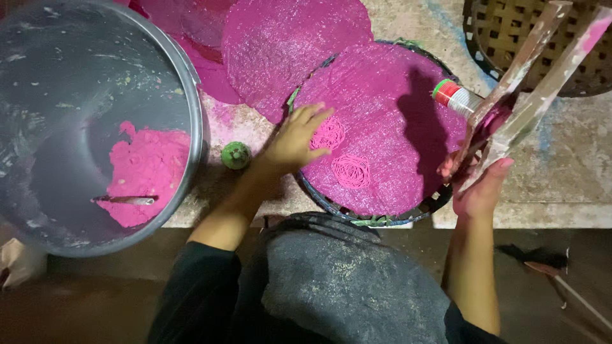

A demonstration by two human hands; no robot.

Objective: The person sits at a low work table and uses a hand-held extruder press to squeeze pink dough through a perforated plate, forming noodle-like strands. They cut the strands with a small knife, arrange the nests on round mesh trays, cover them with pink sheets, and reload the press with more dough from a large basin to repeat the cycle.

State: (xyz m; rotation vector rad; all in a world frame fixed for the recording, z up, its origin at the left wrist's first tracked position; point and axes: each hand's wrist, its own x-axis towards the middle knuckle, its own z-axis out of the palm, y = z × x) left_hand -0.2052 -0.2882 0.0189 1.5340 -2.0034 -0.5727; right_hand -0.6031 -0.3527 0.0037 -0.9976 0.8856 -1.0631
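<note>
In the lower middle of the frame, the left hand (294, 140) lies open, with fingers spread on the pink sheet (376, 121), steadying it on the round tray (417, 211). At the right, the right hand (475, 185) grips a two-handled press (532, 83), holding it over the tray edge. Two small pink coils (350, 171) lie near. At the left stands a grey basin (95, 83) with pink dough (150, 172).

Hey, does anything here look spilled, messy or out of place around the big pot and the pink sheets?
Somewhat. Pink powder dusts the stone slab between the big metal pot and the pink sheets, as if spilled. Pale crumbs speckle the pot's inner wall. The left hand rests on the sheet by two pink noodle coils. Nothing looks damaged.
</note>
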